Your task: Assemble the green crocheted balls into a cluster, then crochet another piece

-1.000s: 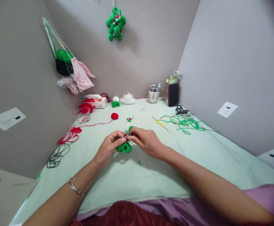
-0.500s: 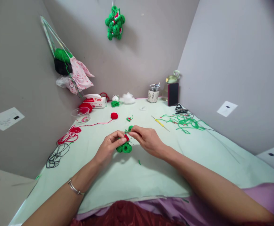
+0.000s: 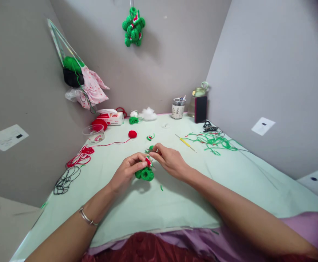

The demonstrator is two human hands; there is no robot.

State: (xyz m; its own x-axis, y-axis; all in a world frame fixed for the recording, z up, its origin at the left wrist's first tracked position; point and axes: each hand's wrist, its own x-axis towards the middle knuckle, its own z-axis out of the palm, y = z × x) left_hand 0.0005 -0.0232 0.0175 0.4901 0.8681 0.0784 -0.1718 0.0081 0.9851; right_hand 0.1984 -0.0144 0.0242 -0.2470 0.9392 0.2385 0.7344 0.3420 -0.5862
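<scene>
Between thumb and fingers my left hand (image 3: 130, 168) grips a green crochet piece (image 3: 146, 174) with rounded lobes and a red-and-white patch facing up. My right hand (image 3: 167, 158) is closed in a pinch just right of that patch. What its fingertips hold is too small and partly hidden to make out. A small green crocheted bit (image 3: 151, 147) shows by the right fingertips. Beyond the hands lie a little green, red and white crochet piece (image 3: 149, 138) and a red yarn ball (image 3: 132, 134).
A yellow-handled crochet hook (image 3: 185, 142) and tangled green yarn scraps (image 3: 220, 142) lie to the right. Red yarn (image 3: 81, 157), black cord (image 3: 66, 182) and a clear tub (image 3: 95, 135) are at left. A pen cup (image 3: 178, 111) and phone (image 3: 201, 109) stand at the back.
The crochet piece has turned slightly in my left hand, so more of its red-and-white patch shows. My right hand has shifted only a little.
</scene>
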